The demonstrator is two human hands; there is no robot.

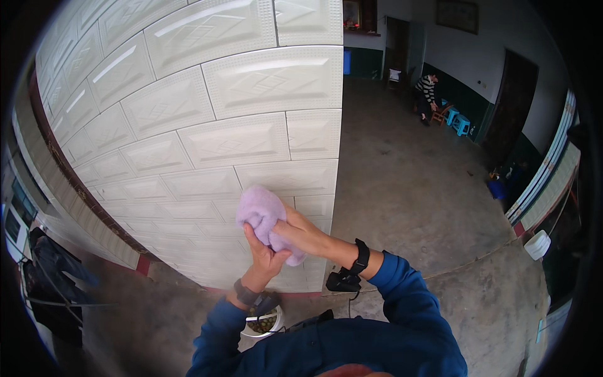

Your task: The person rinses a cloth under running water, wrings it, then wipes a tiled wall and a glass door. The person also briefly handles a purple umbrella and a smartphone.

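Note:
Both of my hands grip a bunched lilac cloth [262, 207] in front of the white tiled wall [233, 139]. My left hand [264, 258] holds it from below, with the thumb and fingers against its lower left side. From the right, my right hand [301, 230] reaches into the folds, and its fingertips are partly hidden there. Whether the cloth touches the tiles I cannot tell. A black strap with a small device [345, 280] is on my right wrist, and a similar dark band [246, 293] circles my left wrist.
Below my left forearm stands a white bucket [279, 325] holding round greenish things. The wall ends at a vertical edge; beyond it a concrete floor [400, 165] leads to a person in a striped top [425, 89] beside blue stools [460, 123]. Dark clothes [52, 268] hang at left.

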